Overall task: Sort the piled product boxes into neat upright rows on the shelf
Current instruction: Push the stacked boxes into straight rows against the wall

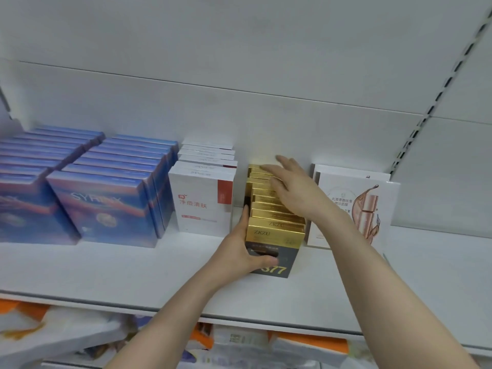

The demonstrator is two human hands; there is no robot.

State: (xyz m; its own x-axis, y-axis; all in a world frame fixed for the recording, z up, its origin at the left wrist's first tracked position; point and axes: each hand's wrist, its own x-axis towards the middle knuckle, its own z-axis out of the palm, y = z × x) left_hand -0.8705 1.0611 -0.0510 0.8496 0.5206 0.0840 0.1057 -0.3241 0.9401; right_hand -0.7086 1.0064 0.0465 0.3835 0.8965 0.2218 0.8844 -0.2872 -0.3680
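The gold boxes stand upright in one row running from near to far on the white shelf, between the white boxes on the left and the pale boxes on the right; their tops step unevenly, some a little askew.

The left hand grips the front box of that row; its thumb lies across the dark near face and its fingers run up the left side. The right hand is flat and relaxed, fingers straight, resting on the tops of the farther gold boxes and holding nothing.

The white boxes form an upright row with red print on the near face; left of them the blue boxes stand in two rows, the leftmost cut by the edge; the pale boxes carry a rose-gold picture and stand near the back panel.

Below the shelf's near edge, orange and white packets lie blurred.
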